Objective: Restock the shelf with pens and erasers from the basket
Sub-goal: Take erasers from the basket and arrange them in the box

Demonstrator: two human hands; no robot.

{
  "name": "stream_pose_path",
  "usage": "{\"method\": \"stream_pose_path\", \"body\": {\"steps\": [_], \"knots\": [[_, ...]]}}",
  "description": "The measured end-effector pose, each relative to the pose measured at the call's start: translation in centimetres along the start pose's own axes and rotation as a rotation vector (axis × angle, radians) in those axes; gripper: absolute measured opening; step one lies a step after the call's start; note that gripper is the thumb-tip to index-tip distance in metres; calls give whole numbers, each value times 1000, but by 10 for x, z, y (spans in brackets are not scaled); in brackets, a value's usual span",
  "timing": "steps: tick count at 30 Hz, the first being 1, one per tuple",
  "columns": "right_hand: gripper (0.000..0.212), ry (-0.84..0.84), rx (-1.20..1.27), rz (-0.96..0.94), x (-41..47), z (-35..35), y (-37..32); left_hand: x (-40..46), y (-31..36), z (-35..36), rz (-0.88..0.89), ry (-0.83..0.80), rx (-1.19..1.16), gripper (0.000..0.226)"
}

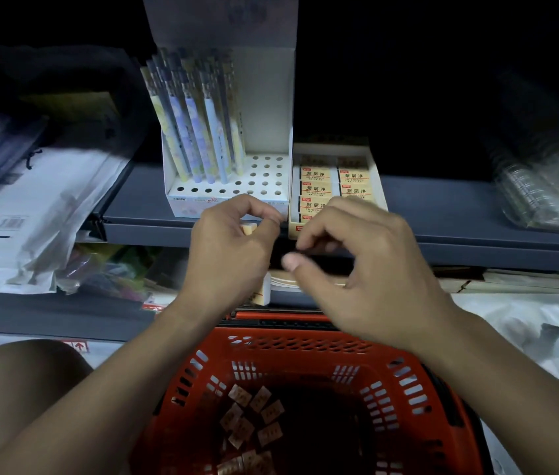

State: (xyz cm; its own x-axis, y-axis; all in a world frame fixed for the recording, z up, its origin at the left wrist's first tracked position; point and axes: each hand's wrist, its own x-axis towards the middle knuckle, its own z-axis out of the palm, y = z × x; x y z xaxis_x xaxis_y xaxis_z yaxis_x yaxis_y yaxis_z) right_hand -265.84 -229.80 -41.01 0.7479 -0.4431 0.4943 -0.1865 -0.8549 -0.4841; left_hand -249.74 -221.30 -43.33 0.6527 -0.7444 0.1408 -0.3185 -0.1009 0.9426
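Below, at the bottom of the view, sits a red plastic basket [305, 382] with slotted walls, holding a loose scatter of small wrapped erasers [254, 423] on its dark floor. Two bare forearms reach up from either side of it toward a grey shelf [460, 214].

On that shelf stands a white pen display box [264, 132] with a grid of round holes in its base. A cluster of pens [196, 125] (pale blue and yellow patterned barrels) leans in its left portion; the holes to the right stand unfilled. Just beside it on the right lies a shallow eraser tray [293, 186] packed with rows of cream-sleeved erasers.

The left hand [226, 248] hovers in front of the shelf edge, fingers curled around several erasers: one pale end [249, 228] shows near the fingertips and another [262, 289] pokes out beneath the palm. The right hand [350, 265] is near it, in front of the tray, fingers loosely curled with thumb and forefinger apart, holding nothing visible.

Plastic-wrapped stationery packs [31, 214] lie on the shelf at left, and clear-wrapped goods [545, 190] at right.
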Motion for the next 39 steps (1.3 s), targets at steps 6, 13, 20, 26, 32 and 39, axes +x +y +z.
{"method": "stream_pose_path", "body": {"steps": [6, 13, 20, 26, 32, 39], "knots": [[34, -166, 49, 83, -9, 22, -19, -1, 1, 1, 15, 54, -24, 16], [10, -91, 483, 388, -5, 19, -16, 0, 10, -8, -18, 49, -183, 13], [13, -17, 640, 550, 2, 1, -5, 4, 11, -16, -21, -51, -264, 12], [18, -3, 716, 619, 4, -2, -1, -4, 18, -13, -4, -223, -272, 8], [27, 95, 813, 669, 3, -2, -2, -6, 20, -10, -21, -250, -273, 12], [16, 128, 816, 663, 2, -5, -3, -10, 19, -7, 35, -273, -260, 14]]}}
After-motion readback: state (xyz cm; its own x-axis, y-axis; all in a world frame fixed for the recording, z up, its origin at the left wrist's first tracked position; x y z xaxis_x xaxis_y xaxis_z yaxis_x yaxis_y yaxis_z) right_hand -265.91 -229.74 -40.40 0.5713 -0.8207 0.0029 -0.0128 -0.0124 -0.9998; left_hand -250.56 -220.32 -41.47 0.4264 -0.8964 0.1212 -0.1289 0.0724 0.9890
